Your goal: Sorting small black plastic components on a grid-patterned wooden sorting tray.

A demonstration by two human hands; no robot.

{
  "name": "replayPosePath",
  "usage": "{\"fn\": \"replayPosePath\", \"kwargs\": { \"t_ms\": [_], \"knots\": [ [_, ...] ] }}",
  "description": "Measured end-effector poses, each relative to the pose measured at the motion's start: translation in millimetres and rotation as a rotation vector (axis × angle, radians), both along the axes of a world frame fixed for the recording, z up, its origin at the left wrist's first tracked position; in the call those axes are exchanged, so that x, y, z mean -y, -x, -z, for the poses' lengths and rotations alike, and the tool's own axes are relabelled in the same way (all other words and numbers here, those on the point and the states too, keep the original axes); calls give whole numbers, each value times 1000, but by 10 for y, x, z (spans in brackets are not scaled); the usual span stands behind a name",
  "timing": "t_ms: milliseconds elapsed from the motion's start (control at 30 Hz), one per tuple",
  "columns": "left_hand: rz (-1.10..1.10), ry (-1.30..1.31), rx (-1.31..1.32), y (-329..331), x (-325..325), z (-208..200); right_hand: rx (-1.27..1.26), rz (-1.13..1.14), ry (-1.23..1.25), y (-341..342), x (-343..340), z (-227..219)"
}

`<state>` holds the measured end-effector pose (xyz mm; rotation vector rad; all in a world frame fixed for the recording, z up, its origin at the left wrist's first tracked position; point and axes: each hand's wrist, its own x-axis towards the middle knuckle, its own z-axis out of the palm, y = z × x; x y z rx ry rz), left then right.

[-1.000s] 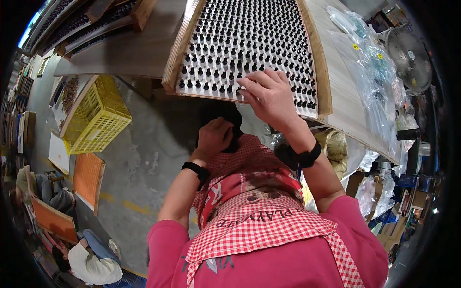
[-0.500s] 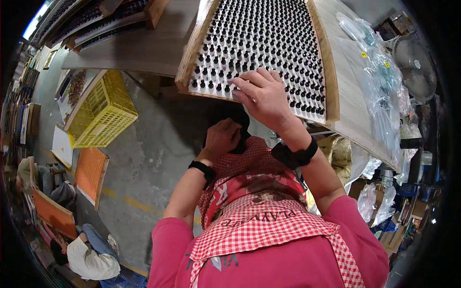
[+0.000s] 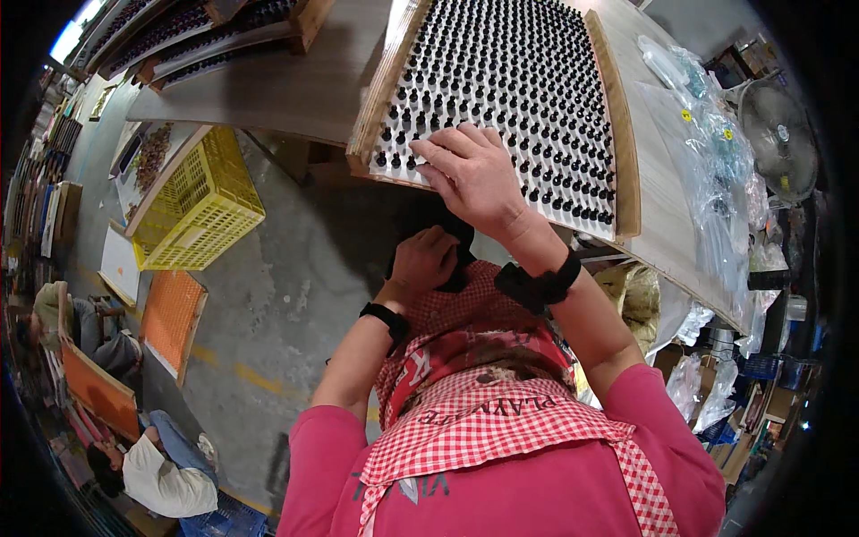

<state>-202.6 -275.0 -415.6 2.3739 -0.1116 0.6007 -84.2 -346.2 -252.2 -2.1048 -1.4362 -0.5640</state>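
In front of me a white board (image 3: 461, 182) with wooden side rails bears rows of small black knob-shaped pieces (image 3: 501, 80). My right hand (image 3: 474, 174) is over its near edge, left of the middle. Its thumb and forefinger come together beside a black piece, and whatever they pinch is hidden. Lower down, my left hand (image 3: 422, 259) is held in front of my apron, against a dark black thing (image 3: 458, 234) like a bag or pouch. The fingers of that hand are curled in, and their contents cannot be seen.
The board rests on a table (image 3: 295, 98), with more stacked boards (image 3: 224, 49) at the far left. Clear plastic bags (image 3: 716, 152) lie to the right, near a fan (image 3: 777, 139). A yellow crate (image 3: 201, 206) and an orange panel (image 3: 173, 322) stand left; a person (image 3: 170, 479) sits beyond.
My right hand has shifted slightly left along the board's near row. The whole view has swung a little, and my left hand stays by the black thing.
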Motion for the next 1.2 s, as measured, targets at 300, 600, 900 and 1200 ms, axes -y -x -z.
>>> {"fn": "replayPosePath", "kwargs": {
  "t_ms": [300,600,900,1200],
  "knots": [
    [-35,11,82,22,12,31,42,-5,8,58,-187,-21],
    [-243,108,348,108,-132,-659,60,38,87,73,-36,-62],
    [-455,-62,429,-41,-597,-942,5,703,252,-228,1817,-470],
    [-480,-221,382,74,-600,-687,-49,741,394,-317,2016,-284]
  ]
}}
